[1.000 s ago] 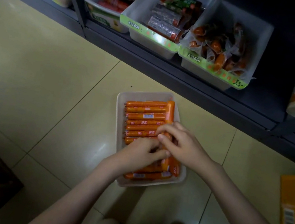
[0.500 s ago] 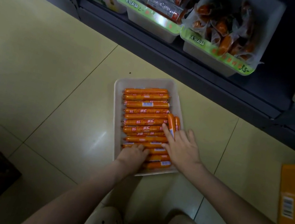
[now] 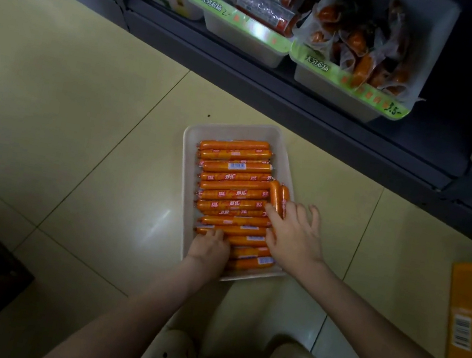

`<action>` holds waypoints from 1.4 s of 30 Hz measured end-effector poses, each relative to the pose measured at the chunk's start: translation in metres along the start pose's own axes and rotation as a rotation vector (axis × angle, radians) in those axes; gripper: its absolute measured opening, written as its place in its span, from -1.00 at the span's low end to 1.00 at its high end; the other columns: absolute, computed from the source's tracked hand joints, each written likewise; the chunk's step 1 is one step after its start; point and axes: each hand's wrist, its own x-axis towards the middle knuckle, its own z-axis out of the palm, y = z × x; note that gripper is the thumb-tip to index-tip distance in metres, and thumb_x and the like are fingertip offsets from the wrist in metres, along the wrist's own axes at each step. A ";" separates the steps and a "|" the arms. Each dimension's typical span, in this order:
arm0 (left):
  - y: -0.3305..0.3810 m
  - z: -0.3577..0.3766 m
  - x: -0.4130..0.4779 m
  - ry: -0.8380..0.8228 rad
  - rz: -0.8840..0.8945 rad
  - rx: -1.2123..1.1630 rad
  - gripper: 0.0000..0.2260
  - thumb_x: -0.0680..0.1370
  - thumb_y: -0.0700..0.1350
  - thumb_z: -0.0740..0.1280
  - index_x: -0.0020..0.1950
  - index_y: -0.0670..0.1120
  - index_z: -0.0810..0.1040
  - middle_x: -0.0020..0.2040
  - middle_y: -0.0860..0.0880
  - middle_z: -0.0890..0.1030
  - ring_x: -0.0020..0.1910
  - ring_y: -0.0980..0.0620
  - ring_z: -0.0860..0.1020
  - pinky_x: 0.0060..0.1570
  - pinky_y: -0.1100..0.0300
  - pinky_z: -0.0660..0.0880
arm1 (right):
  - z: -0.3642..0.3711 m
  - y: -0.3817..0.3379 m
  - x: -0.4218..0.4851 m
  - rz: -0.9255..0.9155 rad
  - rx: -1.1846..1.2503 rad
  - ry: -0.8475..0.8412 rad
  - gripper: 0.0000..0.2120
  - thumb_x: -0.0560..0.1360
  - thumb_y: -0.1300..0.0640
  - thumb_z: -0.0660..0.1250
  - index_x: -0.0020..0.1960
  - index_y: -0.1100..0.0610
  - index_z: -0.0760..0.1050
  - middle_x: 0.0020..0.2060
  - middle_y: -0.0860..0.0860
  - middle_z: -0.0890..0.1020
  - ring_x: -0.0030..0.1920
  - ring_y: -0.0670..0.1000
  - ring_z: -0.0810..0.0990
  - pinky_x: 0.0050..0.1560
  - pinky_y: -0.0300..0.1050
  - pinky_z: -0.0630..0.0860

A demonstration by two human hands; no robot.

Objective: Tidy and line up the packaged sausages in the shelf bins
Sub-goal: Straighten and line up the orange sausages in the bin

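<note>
Since a second ago the hands have parted from the middle of the tray, and the two lengthwise sausages now show beyond the right hand's fingers.

From the head view, the shallow, pale plastic tray (image 3: 186, 170) sits on glossy cream floor tiles (image 3: 85, 95) below the dark shelf. Smooth orange sausages (image 3: 232, 192) lie crosswise in a tight row. Two more sausages (image 3: 278, 195) lie lengthwise along the tray's right side.

The right hand (image 3: 294, 236) lies flat with splayed fingers, its tips touching those two. The left hand (image 3: 209, 250) is bent knuckles-up onto the near-left sausage ends; whether it pinches one I cannot tell.

White shelf bins (image 3: 252, 41) hold crinkly wrapped packs.
</note>
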 end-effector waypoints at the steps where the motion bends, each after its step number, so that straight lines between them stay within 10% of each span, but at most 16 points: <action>1: -0.001 0.000 0.001 0.005 -0.002 0.018 -0.66 0.61 -0.06 0.21 0.37 -0.12 0.35 0.34 -0.17 0.35 0.32 -0.13 0.37 0.26 0.00 0.38 | -0.001 0.002 0.000 -0.002 0.007 -0.015 -0.58 0.50 -0.03 0.30 0.35 0.00 0.41 0.13 0.08 0.53 0.17 0.12 0.48 0.33 0.15 0.24; 7: -0.011 -0.011 -0.011 -0.051 0.018 -0.020 -0.64 0.61 0.03 0.21 0.36 -0.08 0.38 0.33 -0.13 0.38 0.29 -0.12 0.43 0.24 -0.01 0.44 | 0.006 0.022 0.005 -0.076 0.013 0.025 -0.70 0.45 0.05 0.43 0.18 0.03 0.58 -0.03 0.05 0.61 -0.03 0.12 0.53 0.06 -0.01 0.18; 13: -0.026 -0.051 -0.037 0.102 -0.119 0.004 -0.77 0.61 -0.04 0.18 0.25 -0.04 0.42 0.20 -0.06 0.54 0.17 -0.06 0.54 0.07 0.10 0.47 | 0.001 0.018 0.004 -0.104 -0.122 -0.094 -0.44 0.61 -0.06 0.16 0.55 0.04 0.11 0.51 0.13 0.18 0.47 0.15 0.21 0.46 0.21 -0.16; 16: -0.043 -0.066 -0.054 0.181 -0.209 0.027 -0.73 0.62 -0.09 0.14 0.32 -0.03 0.36 0.21 -0.07 0.52 0.19 -0.07 0.48 0.08 0.10 0.43 | 0.000 0.016 0.005 -0.126 -0.141 -0.103 -0.36 0.43 -0.06 0.45 0.42 0.14 0.38 0.38 0.15 0.44 0.39 0.16 0.40 0.44 0.20 -0.20; 20: -0.059 -0.080 -0.068 0.193 -0.227 0.061 -0.75 0.63 -0.08 0.12 0.30 -0.03 0.36 0.18 -0.07 0.51 0.19 -0.08 0.47 0.08 0.11 0.40 | 0.002 0.012 0.005 -0.130 -0.107 -0.093 -0.45 0.65 -0.03 0.06 0.57 0.07 -0.01 0.56 0.07 0.02 0.55 0.09 -0.10 0.33 0.16 -0.51; 25: -0.060 -0.090 -0.066 0.223 -0.182 -0.338 -0.75 0.62 -0.05 0.17 0.28 -0.06 0.39 0.16 -0.14 0.54 0.14 -0.15 0.49 0.04 0.07 0.43 | -0.036 0.007 0.011 0.053 0.748 -0.050 -0.63 0.66 0.05 0.06 0.45 0.01 0.31 0.41 0.04 0.36 0.42 0.01 0.27 0.44 -0.03 0.10; 28: -0.046 -0.093 -0.070 0.335 -0.072 -0.651 -0.75 0.61 -0.08 0.22 0.29 -0.05 0.44 0.16 -0.12 0.58 0.11 -0.15 0.53 -0.01 0.13 0.43 | -0.087 -0.008 0.009 0.111 1.506 -0.071 -0.74 0.60 0.22 0.20 0.25 0.01 0.45 0.10 -0.04 0.59 0.04 -0.16 0.58 0.06 -0.23 0.55; 32: -0.029 -0.109 -0.081 0.509 0.045 -0.715 -0.72 0.57 -0.05 0.30 0.28 0.01 0.45 0.09 -0.04 0.61 0.04 -0.09 0.56 -0.11 0.19 0.41 | -0.140 -0.016 0.002 0.031 1.706 0.143 -0.86 0.47 0.30 0.31 -0.02 0.12 0.55 -0.17 -0.09 0.69 -0.11 -0.14 0.64 -0.14 -0.28 0.55; 42: -0.012 -0.139 -0.094 0.822 0.255 -0.713 -0.68 0.54 -0.23 0.32 0.29 -0.06 0.47 -0.07 0.11 0.57 0.12 0.34 0.35 -0.21 0.67 0.28 | -0.192 -0.016 -0.013 -0.345 1.756 0.245 -0.80 0.38 -0.01 0.46 -0.01 0.00 0.65 -0.04 0.03 0.70 -0.04 0.12 0.67 0.00 -0.02 0.60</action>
